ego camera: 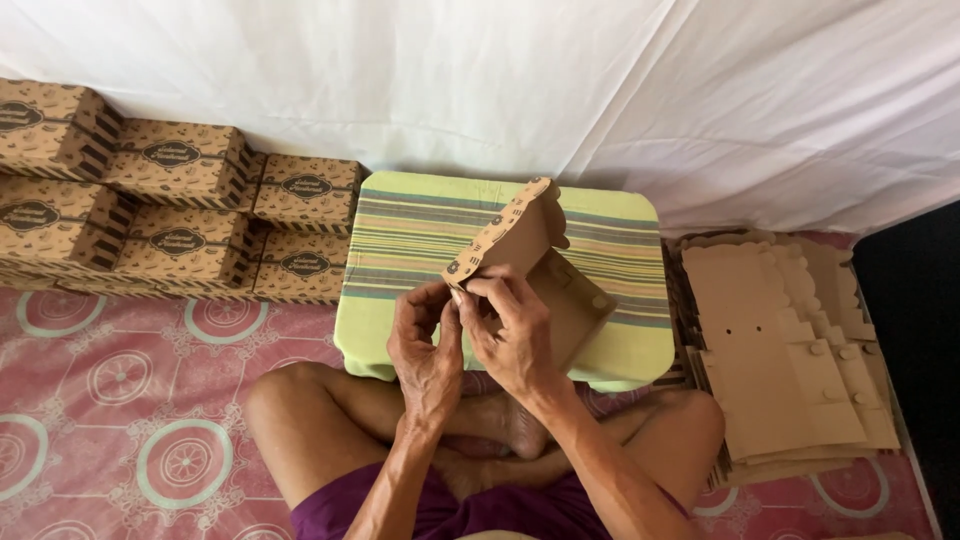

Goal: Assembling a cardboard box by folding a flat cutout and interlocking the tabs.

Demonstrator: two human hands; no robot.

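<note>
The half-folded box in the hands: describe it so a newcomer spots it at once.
Find the striped green cushion at centre. Just above its near edge, the left hand and right hand pinch a brown cardboard box, the only one half-folded, its flap raised.

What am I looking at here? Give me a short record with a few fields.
Place: a person sits cross-legged on a pink patterned mat before a white cloth backdrop
Left hand: grips the near corner of a half-folded cardboard box
Right hand: pinches the same corner, fingers on the flap
Work surface: striped green cushion, box raised over it
Left side: finished printed boxes stacked in rows
Right side: pile of flat cardboard sheets
</note>
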